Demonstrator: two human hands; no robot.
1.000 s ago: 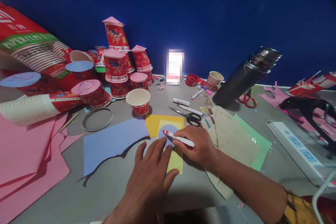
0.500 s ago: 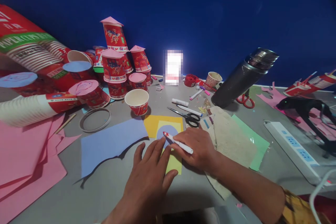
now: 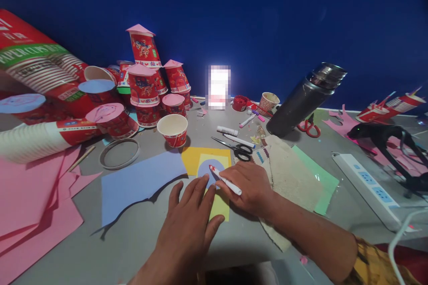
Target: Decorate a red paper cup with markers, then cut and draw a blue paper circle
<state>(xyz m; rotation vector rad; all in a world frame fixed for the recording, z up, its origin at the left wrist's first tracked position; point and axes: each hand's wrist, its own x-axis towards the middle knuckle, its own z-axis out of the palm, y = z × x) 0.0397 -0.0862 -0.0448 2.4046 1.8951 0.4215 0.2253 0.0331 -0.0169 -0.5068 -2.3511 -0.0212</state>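
My right hand (image 3: 249, 188) is closed around a white marker (image 3: 230, 184) with a red tip, which points down onto a round blue paper piece (image 3: 207, 168). That disc lies on a yellow sheet (image 3: 221, 208), and an orange sheet (image 3: 189, 160) sits partly under it. With fingers spread, my left hand (image 3: 190, 213) rests flat, its fingertips on the disc's lower edge. A larger blue paper (image 3: 133, 189) with a curved cut edge is left of the disc. Black-handled scissors (image 3: 241, 151) lie just beyond my right hand.
A paper cup (image 3: 173, 130) stands behind the papers, near a tape ring (image 3: 119, 153). Red cups (image 3: 144, 84) with pink paper tops are stacked at the left back. A dark thermos (image 3: 301, 104), beige cloth (image 3: 294, 178) and power strip (image 3: 366, 187) occupy the right.
The view has shifted slightly, so everything sits a little further left. The marker's tip has moved slightly to the right over the blue disc. My left hand stays put on the paper.
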